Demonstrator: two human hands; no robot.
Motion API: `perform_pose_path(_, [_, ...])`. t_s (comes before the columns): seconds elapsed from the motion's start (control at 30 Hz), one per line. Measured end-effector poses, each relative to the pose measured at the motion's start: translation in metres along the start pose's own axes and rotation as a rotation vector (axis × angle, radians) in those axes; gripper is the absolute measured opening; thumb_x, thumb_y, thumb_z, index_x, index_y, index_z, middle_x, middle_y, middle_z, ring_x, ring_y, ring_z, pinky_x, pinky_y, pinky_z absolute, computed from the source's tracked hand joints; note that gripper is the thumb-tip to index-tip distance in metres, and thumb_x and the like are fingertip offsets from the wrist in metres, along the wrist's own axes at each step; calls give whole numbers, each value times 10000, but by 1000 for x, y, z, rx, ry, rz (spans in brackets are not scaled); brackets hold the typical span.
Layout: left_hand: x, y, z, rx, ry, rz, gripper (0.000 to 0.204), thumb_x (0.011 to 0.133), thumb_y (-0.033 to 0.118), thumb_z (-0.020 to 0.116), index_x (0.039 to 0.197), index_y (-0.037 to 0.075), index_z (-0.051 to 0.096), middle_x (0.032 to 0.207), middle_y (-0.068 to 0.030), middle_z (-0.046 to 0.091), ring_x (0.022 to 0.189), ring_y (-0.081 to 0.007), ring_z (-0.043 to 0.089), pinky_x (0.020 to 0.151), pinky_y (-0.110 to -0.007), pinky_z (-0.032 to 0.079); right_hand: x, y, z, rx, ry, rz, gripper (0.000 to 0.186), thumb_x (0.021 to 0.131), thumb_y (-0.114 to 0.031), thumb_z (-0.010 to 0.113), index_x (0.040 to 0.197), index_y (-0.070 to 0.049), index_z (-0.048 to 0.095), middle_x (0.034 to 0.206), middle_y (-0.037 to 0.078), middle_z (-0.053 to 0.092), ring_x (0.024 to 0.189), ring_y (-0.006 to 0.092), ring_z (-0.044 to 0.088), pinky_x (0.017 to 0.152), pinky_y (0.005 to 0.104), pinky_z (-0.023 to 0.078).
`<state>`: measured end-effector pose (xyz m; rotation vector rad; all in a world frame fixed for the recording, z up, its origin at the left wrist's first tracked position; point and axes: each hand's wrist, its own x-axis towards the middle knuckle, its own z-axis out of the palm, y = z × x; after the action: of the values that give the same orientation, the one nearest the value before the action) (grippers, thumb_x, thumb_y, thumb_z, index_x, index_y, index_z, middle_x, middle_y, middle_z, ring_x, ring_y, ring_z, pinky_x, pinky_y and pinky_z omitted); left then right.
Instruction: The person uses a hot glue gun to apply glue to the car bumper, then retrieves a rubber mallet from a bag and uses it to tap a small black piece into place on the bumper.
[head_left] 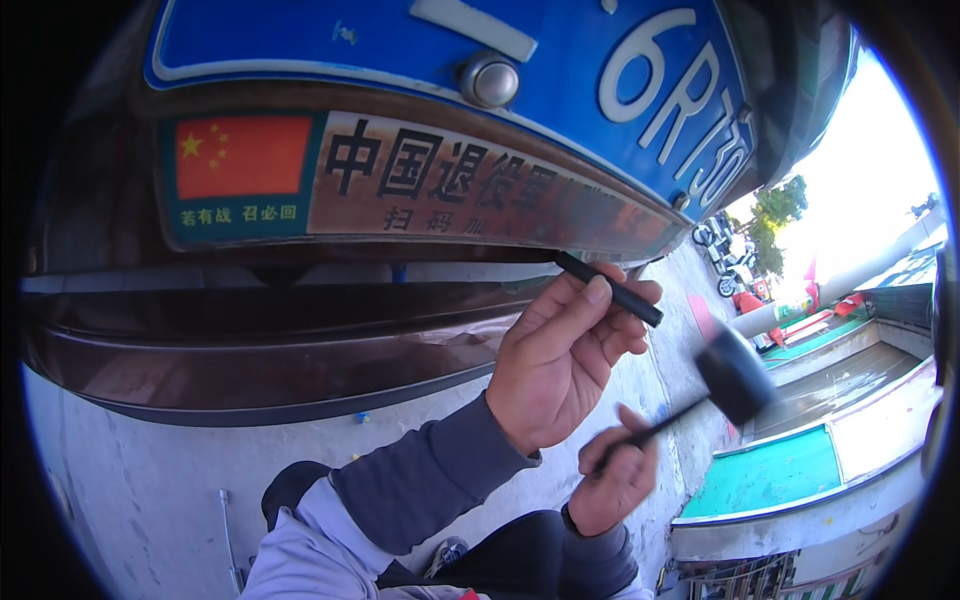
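A dark brown car's rear bumper (270,350) spans the upper left, with a blue number plate (400,60) above it. Below the plate runs a long sticker (345,215) with a red and yellow flag pattern and lettering. My left hand (555,365) pinches a short black rod (632,300) between thumb and fingers, its far end at the gap under the sticker's lower edge. In my right hand (615,475) is a mallet (738,378) by its thin dark handle. The black mallet head, blurred, is raised right of the rod, apart from it.
A long thin metal tool (229,540) is at the lower left by my leg. Farther right are a green panel (765,475) beside a pale ledge, and motorcycles (722,262). A small blue object (363,417) lies on the concrete below the bumper.
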<state>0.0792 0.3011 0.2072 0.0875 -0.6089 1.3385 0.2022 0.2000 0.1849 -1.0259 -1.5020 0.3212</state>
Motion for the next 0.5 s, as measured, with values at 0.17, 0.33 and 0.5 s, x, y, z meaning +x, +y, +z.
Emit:
perform_pose_path(0.17, [-1, 0, -1, 13, -10, -1, 226, 1082, 141, 465, 1241, 8, 556, 1227, -241, 645, 953, -195, 682, 913, -339, 575, -2, 1, -2, 182, 86, -103, 452, 1084, -304, 438, 1279, 81, 574, 680, 45, 543, 588, 59, 432, 558, 216, 355])
perform_pose_path(0.33, [0, -1, -1, 14, -19, 2, 224, 1084, 145, 463, 1236, 10, 557, 1214, -243, 648, 948, -201, 692, 917, -342, 572, -2, 2, -4, -85, 61, 72, 470, 1080, -325, 450, 1284, 81, 570, 681, 32, 545, 588, 49, 432, 557, 216, 354])
perform_pose_path(0.5, [2, -1, 0, 25, -21, 12, 216, 1083, 144, 467, 1228, 11, 557, 1205, -244, 650, 931, -196, 697, 906, -333, 582, -1, 0, -3, -145, -38, 132, 464, 1080, -327, 460, 1268, 81, 575, 684, 27, 549, 601, 47, 447, 561, 209, 351])
